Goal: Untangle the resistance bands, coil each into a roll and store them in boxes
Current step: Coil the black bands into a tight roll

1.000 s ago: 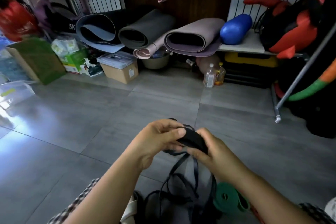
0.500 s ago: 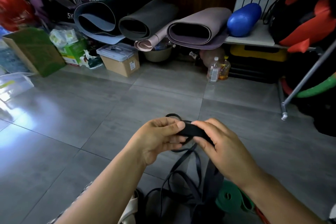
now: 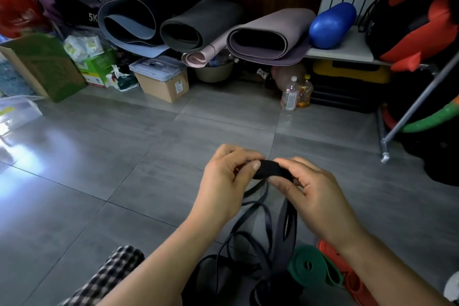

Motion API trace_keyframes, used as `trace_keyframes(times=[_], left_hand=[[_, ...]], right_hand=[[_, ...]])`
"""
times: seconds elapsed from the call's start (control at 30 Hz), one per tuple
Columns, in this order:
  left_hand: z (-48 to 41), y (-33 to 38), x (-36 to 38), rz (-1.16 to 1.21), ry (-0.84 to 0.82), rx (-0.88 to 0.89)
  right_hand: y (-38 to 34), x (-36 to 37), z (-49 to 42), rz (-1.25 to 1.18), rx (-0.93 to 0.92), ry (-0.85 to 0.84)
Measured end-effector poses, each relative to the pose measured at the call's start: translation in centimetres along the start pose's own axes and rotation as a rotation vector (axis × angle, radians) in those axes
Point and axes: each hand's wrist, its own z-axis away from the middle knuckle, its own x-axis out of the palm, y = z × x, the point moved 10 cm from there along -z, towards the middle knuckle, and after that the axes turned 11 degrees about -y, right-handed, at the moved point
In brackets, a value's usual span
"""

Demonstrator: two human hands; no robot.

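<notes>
Clutter lines the far wall. At the far left a clear plastic bin point(image 3: 17, 112) lies on the grey tiled floor point(image 3: 99, 169), with an open green-printed cardboard box point(image 3: 47, 64) just behind it. Further right sits a tan storage box with a clear clip-on lid point(image 3: 161, 79), and above it are three rolled exercise mats point(image 3: 198, 25) in dark and mauve tones. A patch of checked fabric point(image 3: 106, 278) shows at the bottom edge.

In the middle, above the floor, the left hand point(image 3: 223, 186) has its grip pinching the left end of a small, tightly wound roll of black resistance band point(image 3: 270, 169), thumb pressed on the near side and fingers curled over the top. From under the roll, loose black band strands point(image 3: 250, 243) hang down to a tangled heap on the floor between the forearms. The right hand point(image 3: 315, 196) takes the roll's other end, its grip pinching it with the thumb beneath and the forefinger laid over the top.

Two plastic bottles point(image 3: 295, 94) stand by the far wall. Near the right forearm, a coiled green resistance band point(image 3: 308, 267) lies on the floor, touching a flattened orange-red band point(image 3: 347, 278) on its right. A blue foam roller point(image 3: 331, 25) rests on a white shelf point(image 3: 347, 51) beside the mats.
</notes>
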Motion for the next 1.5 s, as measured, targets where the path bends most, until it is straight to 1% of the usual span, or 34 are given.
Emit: trace_keyframes(times=[0.03, 0.07, 0.13, 0.17, 0.23, 0.33, 0.37, 0.47, 0.53, 0.63, 0.67, 0.8, 0.87, 0.93, 1.0, 1.07, 1.13, 1.17, 1.2, 1.27, 1.3, 1.37, 1.43, 1.5], left_hand=[[0.1, 0.6, 0.5, -0.041, -0.059, 0.037], [0.2, 0.8, 1.2, -0.015, -0.14, 0.038], [0.7, 0.5, 2.2, 0.18, -0.268, -0.034], [0.8, 0.2, 2.4, 0.252, -0.286, -0.066], [0.7, -0.2, 2.4, 0.349, -0.285, -0.112], [0.8, -0.7, 2.7, 0.549, -0.311, -0.181], [0.8, -0.8, 2.8, 0.578, -0.315, -0.188], [0.6, -0.8, 2.8, 0.591, -0.285, -0.174], [0.5, -0.6, 3.0, 0.621, -0.276, -0.143], [0.3, 0.0, 3.1, 0.737, -0.248, -0.085], [0.3, 0.1, 3.1, 0.778, -0.234, -0.073], [0.4, -0.6, 3.7, 0.906, -0.226, -0.077], [0.5, -0.6, 4.1, 0.959, -0.263, -0.103], [0.4, -0.3, 3.9, 0.874, -0.327, -0.114], [0.1, -0.3, 3.5, 0.656, -0.38, -0.133], [0.0, -0.7, 3.1, 0.481, -0.354, -0.167], [0.1, -1.1, 3.3, 0.464, -0.309, -0.201], [0.2, -1.4, 3.6, 0.518, -0.293, -0.221], [0.3, -1.8, 3.9, 0.605, -0.282, -0.238], [0.5, -2.2, 4.6, 0.813, -0.281, -0.263], [0.6, -2.3, 5.0, 0.912, -0.288, -0.274], [1.0, -2.2, 5.7, 1.072, -0.317, -0.305], [1.3, -2.0, 6.4, 1.172, -0.365, -0.317], [1.4, -1.3, 6.9, 1.218, -0.409, -0.276]], right_hand=[[-0.3, -0.2, 0.0, 0.04, -0.011, -0.012], [-0.4, -0.4, -0.1, 0.059, -0.012, -0.02], [-0.2, -0.8, -0.1, 0.017, 0.003, -0.019], [0.0, -0.9, 0.0, -0.032, 0.018, -0.009], [0.5, -0.9, 0.0, -0.128, 0.052, -0.002], [0.7, -0.7, 0.2, -0.206, 0.075, -0.018], [0.8, -0.5, 0.2, -0.236, 0.083, -0.031], [1.4, 0.3, 0.4, -0.372, 0.116, -0.063], [1.8, 0.5, 0.5, -0.493, 0.13, -0.055], [1.9, 0.5, 0.7, -0.644, 0.127, -0.051], [1.6, 0.5, 0.7, -0.653, 0.117, -0.053], [0.8, -0.5, 0.7, -0.537, 0.089, 0.054], [0.4, -1.1, 0.6, -0.43, 0.082, 0.054], [-0.1, -1.8, 0.5, -0.206, 0.061, 0.022], [-0.3, -1.9, 0.5, 0.057, 0.056, -0.009], [-1.1, -1.2, 0.7, 0.297, 0.007, -0.024], [-2.0, -0.3, 0.8, 0.459, -0.042, -0.031], [-2.0, -0.1, 0.7, 0.464, -0.044, -0.036], [-1.7, -0.2, 0.6, 0.402, -0.027, -0.035], [-0.5, -1.1, 0.3, 0.113, 0.017, -0.022], [0.1, -1.6, 0.2, -0.026, 0.021, 0.001], [0.4, -2.2, 0.4, -0.192, -0.017, 0.059], [0.2, -1.9, 0.8, -0.345, -0.066, 0.084], [0.1, -1.5, 0.9, -0.482, -0.083, 0.087]])
